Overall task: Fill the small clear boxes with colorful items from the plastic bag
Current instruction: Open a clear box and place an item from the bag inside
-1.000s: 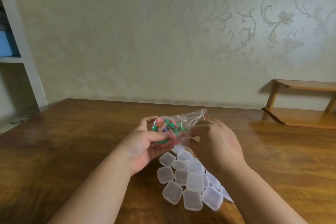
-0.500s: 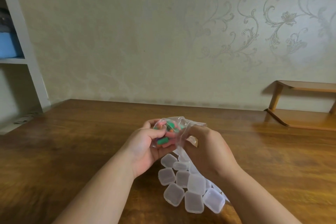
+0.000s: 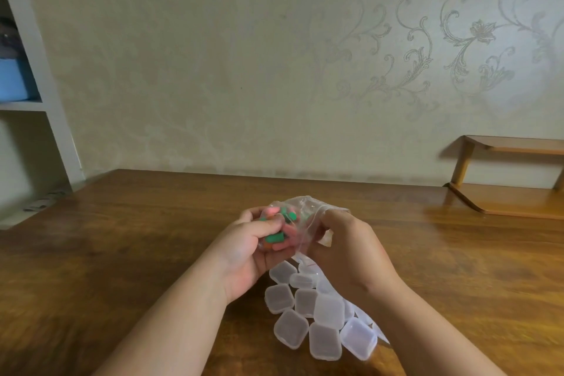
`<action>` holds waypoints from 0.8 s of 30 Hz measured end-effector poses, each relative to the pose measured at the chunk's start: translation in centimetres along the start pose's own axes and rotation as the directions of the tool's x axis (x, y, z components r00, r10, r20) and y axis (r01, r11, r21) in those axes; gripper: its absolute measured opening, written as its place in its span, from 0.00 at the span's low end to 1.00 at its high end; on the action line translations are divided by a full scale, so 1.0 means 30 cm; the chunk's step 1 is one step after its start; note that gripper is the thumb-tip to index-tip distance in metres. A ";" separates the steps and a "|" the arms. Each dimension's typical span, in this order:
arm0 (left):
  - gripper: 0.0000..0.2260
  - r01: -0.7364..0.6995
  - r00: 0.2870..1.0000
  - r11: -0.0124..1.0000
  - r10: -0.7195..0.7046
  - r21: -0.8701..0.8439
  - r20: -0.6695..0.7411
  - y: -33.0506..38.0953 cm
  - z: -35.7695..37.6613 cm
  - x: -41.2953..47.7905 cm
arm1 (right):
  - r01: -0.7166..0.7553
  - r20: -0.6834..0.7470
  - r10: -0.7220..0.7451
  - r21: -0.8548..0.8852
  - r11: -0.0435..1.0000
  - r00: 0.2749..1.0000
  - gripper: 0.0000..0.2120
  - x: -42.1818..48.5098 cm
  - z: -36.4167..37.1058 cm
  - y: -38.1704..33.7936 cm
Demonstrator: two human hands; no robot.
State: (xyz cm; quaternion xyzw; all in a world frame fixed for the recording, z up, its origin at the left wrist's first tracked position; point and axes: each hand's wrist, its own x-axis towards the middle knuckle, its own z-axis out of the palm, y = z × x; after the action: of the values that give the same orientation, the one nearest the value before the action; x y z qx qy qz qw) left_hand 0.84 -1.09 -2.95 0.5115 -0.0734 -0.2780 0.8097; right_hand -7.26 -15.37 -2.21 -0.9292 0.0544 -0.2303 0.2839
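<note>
Fingers of both the left hand (image 3: 244,253) and right hand (image 3: 351,253) are closed on the plastic bag (image 3: 302,217) of colorful items (image 3: 274,236), held just above the clear boxes (image 3: 317,311) clustered on the table (image 3: 122,253).

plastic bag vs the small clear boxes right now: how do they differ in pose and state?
The plastic bag is held up above the table by the left hand and right hand; the small clear boxes lie clustered on the table, untouched. The bag is soft, crumpled film; the boxes are rigid rounded squares. The bag holds the green and pink items; the boxes show no colour inside. Both are see-through plastic.
</note>
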 end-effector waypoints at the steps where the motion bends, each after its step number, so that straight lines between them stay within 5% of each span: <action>1: 0.14 -0.006 1.000 1.000 0.006 0.007 -0.014 0.000 0.001 0.002 | -0.009 -0.005 0.009 0.031 0.999 1.000 0.10 0.000 -0.007 0.002; 7: 0.14 -0.026 0.999 1.000 0.027 0.015 -0.042 0.000 0.000 0.007 | 0.010 -0.006 -0.009 0.167 0.986 1.000 0.09 0.005 -0.023 0.008; 12: 0.15 -0.035 0.999 0.999 0.035 -0.004 -0.039 0.008 -0.002 0.006 | -0.171 0.070 0.156 0.421 0.891 0.985 0.15 0.011 -0.043 0.017; 16: 0.17 -0.043 0.998 0.999 0.044 0.012 -0.050 0.007 0.001 0.006 | -0.228 0.141 0.187 0.376 0.898 0.972 0.13 0.020 -0.039 0.017; 19: 0.18 -0.038 0.997 0.999 0.040 0.031 -0.062 0.003 0.002 0.010 | -0.140 0.146 0.103 0.277 0.951 0.984 0.06 0.023 -0.021 0.024; 24: 0.18 -0.043 0.997 0.999 0.045 0.031 -0.069 -0.002 0.004 0.014 | -0.071 0.129 0.047 0.188 0.980 0.991 0.09 0.024 -0.010 0.024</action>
State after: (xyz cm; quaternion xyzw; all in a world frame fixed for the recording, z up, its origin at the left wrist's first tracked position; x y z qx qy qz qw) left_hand 1.12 -1.41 -3.01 0.5311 -0.0606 -0.2409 0.8101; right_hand -6.72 -16.29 -2.11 -0.9079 0.0420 -0.1681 0.3818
